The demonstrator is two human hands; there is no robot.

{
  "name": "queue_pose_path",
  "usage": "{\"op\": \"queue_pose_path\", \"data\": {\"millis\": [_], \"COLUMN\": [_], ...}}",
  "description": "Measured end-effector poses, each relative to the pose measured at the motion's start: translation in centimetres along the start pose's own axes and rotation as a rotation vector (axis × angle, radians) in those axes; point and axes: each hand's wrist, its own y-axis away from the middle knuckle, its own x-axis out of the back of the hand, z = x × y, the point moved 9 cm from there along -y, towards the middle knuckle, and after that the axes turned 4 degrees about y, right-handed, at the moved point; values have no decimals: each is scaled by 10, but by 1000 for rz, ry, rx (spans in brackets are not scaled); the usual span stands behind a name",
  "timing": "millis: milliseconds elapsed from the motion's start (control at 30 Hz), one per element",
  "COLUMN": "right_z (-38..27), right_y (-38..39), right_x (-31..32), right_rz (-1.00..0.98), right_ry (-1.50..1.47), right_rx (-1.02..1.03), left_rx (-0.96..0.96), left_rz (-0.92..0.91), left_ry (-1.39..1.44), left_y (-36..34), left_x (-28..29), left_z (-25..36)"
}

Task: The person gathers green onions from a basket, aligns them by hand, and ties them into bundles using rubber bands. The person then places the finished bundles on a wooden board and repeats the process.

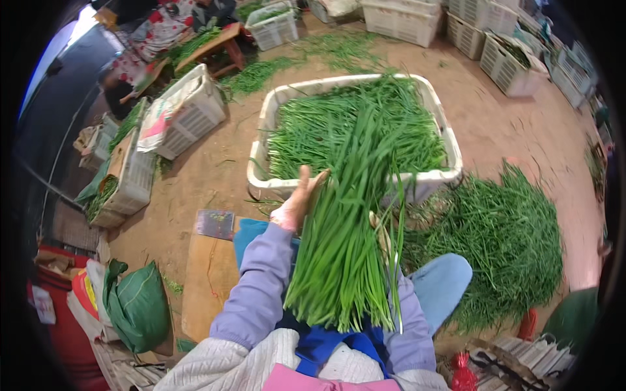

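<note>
A large bunch of garlic chives (345, 241) lies across both my hands, its pale cut ends toward me and its leaf tips over the crate's near rim. My left hand (298, 201) holds the bunch from its left side, thumb up, the other fingers partly hidden. On the other side, my right hand (381, 236) supports it, mostly covered by the leaves. Just ahead stands a white plastic crate (261, 140) filled with more chives (326, 127), laid with stems toward the left and right sides. A loose heap of chives (499, 244) rests on the floor at right.
A wooden board (202, 280) with a flat dark blade-like piece (215, 223) is at my left. Nearby sits a green sack (138, 309). More white crates (189, 120) stand left and along the back (401, 23). Another person (117, 94) is at far left. Loose leaves litter the floor.
</note>
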Motion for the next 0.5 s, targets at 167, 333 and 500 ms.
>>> {"op": "queue_pose_path", "data": {"millis": [167, 333, 500], "right_z": [-29, -63, -87], "right_y": [-33, -59, -60], "right_x": [24, -19, -21], "right_rz": [188, 276, 318], "right_ry": [139, 583, 873], "right_rx": [-148, -97, 203], "left_rx": [145, -344, -218], "left_rz": [89, 271, 199], "left_ry": [-404, -1867, -1591], "left_y": [40, 32, 30], "left_x": [40, 27, 28], "left_z": [54, 76, 102]}}
